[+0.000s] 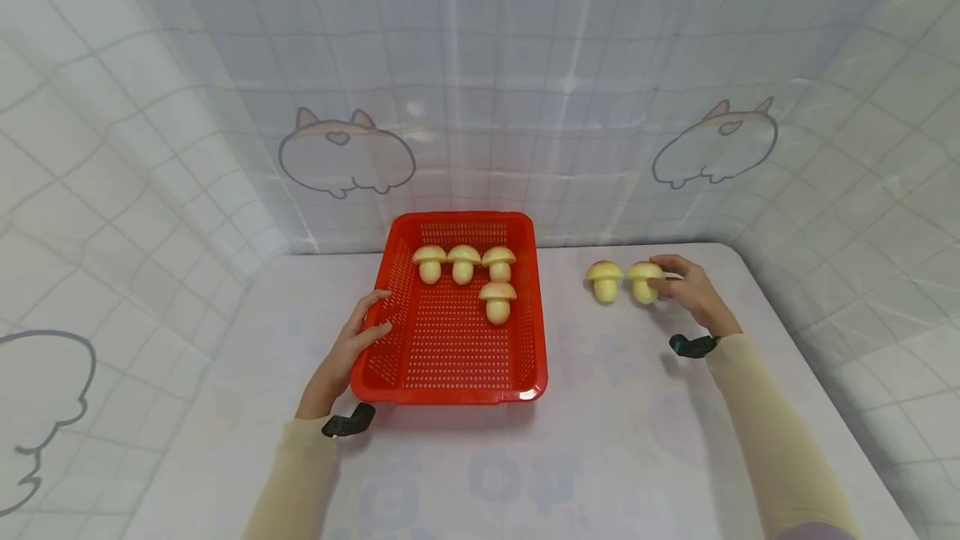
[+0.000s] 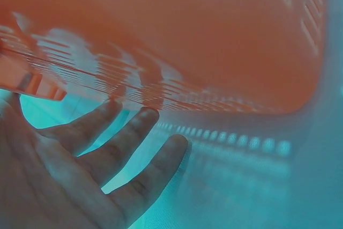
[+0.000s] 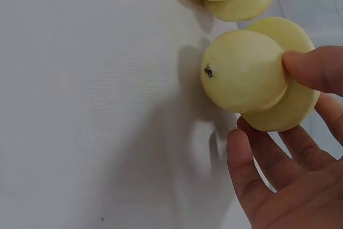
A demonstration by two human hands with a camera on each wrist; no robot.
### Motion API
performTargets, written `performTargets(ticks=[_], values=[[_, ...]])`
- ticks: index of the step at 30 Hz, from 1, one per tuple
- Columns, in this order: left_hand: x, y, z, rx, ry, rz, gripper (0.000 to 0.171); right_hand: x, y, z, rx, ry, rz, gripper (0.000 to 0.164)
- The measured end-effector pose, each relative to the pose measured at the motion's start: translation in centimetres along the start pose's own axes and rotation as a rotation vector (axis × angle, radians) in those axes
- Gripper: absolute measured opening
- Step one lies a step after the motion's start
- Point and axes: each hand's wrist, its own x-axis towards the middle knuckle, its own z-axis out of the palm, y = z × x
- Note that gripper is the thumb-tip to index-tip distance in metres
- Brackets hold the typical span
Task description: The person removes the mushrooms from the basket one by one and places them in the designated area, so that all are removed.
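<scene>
On the right of the table, my right hand [image 1: 692, 294] pinches a pale yellow mushroom [image 1: 643, 282] with a rounded cap and fat stem. In the right wrist view, the thumb presses where the mushroom's [image 3: 244, 71] stem meets its cap, and the fingers are around the cap's other side. Just left of it lies a second mushroom [image 1: 604, 281]. My left hand [image 1: 347, 350] holds the left rim of a red perforated plastic basket [image 1: 450, 396]; in the left wrist view, several fingers lie along the basket's outer wall. Several similar mushrooms [image 1: 463, 263] lie inside the basket.
The white table [image 1: 600, 440] has a faint printed pattern. Behind it rises a wall sheet [image 1: 480, 148] with a grid and drawn animal outlines. Dark wrist devices [image 1: 349, 422] sit on both wrists.
</scene>
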Motion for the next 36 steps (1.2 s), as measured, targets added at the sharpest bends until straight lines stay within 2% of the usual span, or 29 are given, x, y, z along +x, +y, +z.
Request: performTargets(ticks=[10, 19, 36], values=[[0.0, -0.06, -0.19, -0.003, -0.013, 0.03, 0.055, 0.06, 0.25, 0.36, -0.037, 0.003, 0.041, 0.061], [0.08, 0.02, -0.17, -0.009, -0.012, 0.02, 0.057, 0.26, 0.1, 0.57, -0.026, 0.013, 0.051, 0.062], [-0.15, -0.14, 0.09, -0.017, -0.014, 0.038, 0.054, 0.42, 0.41, 0.8, 0.002, -0.013, 0.032, 0.065]])
